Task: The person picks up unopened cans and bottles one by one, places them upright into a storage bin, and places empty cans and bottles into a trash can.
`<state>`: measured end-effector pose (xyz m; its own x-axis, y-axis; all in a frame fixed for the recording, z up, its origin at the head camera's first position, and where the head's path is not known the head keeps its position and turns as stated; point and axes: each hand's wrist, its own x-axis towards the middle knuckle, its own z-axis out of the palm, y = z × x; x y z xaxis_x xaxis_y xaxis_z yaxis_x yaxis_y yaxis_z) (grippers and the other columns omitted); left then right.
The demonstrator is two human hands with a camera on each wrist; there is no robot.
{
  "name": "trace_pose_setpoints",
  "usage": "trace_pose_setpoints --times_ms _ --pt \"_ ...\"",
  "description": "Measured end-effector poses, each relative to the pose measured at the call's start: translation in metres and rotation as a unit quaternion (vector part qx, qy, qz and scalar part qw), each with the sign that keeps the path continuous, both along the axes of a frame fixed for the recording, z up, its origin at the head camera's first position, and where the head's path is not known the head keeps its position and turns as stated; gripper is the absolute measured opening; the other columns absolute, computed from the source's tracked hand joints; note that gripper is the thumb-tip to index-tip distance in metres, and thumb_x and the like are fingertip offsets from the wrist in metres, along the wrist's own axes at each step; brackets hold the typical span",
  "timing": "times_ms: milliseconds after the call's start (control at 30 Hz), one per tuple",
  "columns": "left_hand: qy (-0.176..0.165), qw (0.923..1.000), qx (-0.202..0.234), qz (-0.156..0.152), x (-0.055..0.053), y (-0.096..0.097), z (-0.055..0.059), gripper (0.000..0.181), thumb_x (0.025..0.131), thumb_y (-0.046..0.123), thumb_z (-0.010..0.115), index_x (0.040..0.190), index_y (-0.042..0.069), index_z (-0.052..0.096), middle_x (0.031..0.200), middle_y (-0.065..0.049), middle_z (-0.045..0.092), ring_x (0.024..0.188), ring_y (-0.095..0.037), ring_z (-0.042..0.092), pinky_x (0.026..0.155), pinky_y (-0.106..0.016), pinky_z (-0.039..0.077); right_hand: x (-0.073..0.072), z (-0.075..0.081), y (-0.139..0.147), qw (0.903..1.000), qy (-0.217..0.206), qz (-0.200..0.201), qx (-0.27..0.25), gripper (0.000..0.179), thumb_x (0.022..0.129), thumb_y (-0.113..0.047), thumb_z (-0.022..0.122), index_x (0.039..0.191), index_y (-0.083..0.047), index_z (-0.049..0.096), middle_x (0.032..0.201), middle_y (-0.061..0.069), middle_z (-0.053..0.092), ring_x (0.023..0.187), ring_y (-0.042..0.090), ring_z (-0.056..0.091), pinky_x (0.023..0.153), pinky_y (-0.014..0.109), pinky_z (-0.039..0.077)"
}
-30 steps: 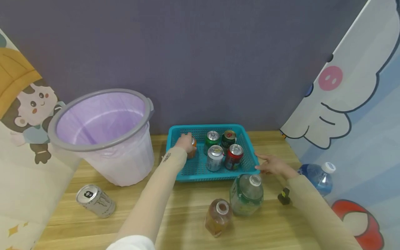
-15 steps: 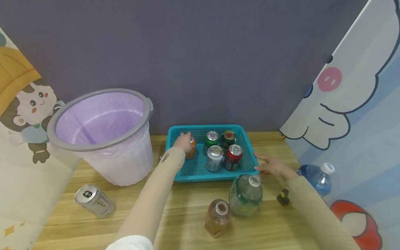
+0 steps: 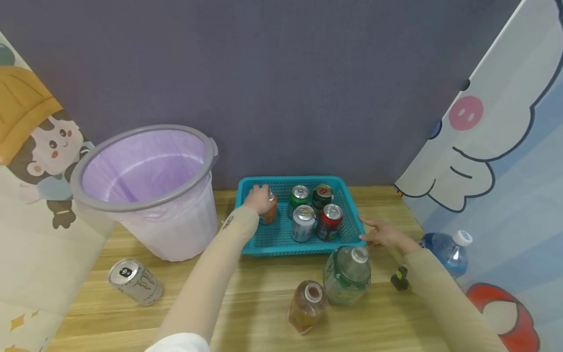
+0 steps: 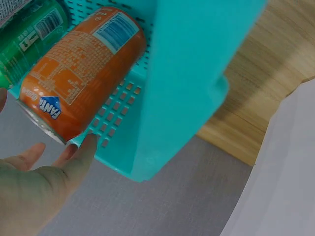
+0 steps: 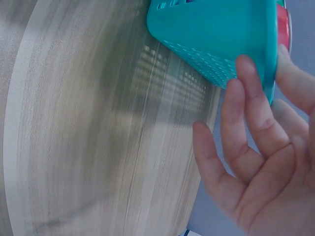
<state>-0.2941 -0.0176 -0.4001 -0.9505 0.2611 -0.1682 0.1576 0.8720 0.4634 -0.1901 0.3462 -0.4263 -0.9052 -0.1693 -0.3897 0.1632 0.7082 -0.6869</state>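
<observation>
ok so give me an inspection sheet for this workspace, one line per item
Surface: wood-grain table, lit from above or not, cannot tell
Job's things: orange can in the teal basket, with a green can, dark green can, silver can and red can
Clutter: grey can, lined bin, amber bottle, green-label bottle, blue bottle, small black object, unidentified
Grips: left grip spread about the orange can's top, contact unclear; right grip touching the basket's right rim, fingers extended
Cables: nothing seen
Surroundings: grey backdrop behind, cartoon panel on the right
</observation>
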Motion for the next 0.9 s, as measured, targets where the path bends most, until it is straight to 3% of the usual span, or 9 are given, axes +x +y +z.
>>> trace_pose_setpoints --times_ms 300,567,767,900 --pt "0.004 0.9990 0.041 0.016 0.003 -0.002 0.006 0.059 0.096 0.027 0.046 0.144 -0.004 0.030 0.143 -0.030 0.034 0.134 -0.041 0.034 0.110 -0.050 0.032 0.001 0.000 0.001 0.9999 -0.006 -0.001 -0.014 0.080 0.091 -0.028 0.063 0.150 -0.006 0.015 0.072 0.004 0.065 0.069 0.014 0.059 0.067 0.033 0.051" --pt "-0.009 0.9968 0.079 0.000 0.009 -0.008 0.016 0.064 0.095 0.029 0.049 0.145 -0.004 0.027 0.149 -0.025 0.031 0.140 -0.040 0.026 0.112 -0.049 0.029 0.002 0.003 0.000 0.9999 -0.007 0.007 -0.007 0.079 0.092 -0.028 0.062 0.150 -0.005 0.014 0.080 0.012 0.068 0.075 0.016 0.062 0.079 0.043 0.053" --pt "-0.039 0.9918 0.122 -0.002 0.015 -0.015 0.019 0.060 0.095 0.031 0.050 0.142 -0.004 0.035 0.143 -0.021 0.042 0.131 -0.037 0.042 0.104 -0.047 0.040 0.003 0.003 -0.001 0.9999 -0.010 0.006 -0.012 0.078 0.092 -0.026 0.062 0.150 -0.004 0.014 0.075 0.005 0.067 0.073 0.015 0.061 0.075 0.038 0.053" --pt "-0.053 0.9879 0.146 0.001 0.020 -0.019 0.020 0.060 0.096 0.033 0.050 0.142 -0.003 0.035 0.145 -0.020 0.041 0.131 -0.035 0.042 0.105 -0.047 0.039 0.003 0.004 -0.002 0.9998 -0.014 0.006 -0.013 0.079 0.092 -0.026 0.062 0.150 -0.005 0.013 0.075 0.003 0.067 0.074 0.014 0.062 0.078 0.040 0.053"
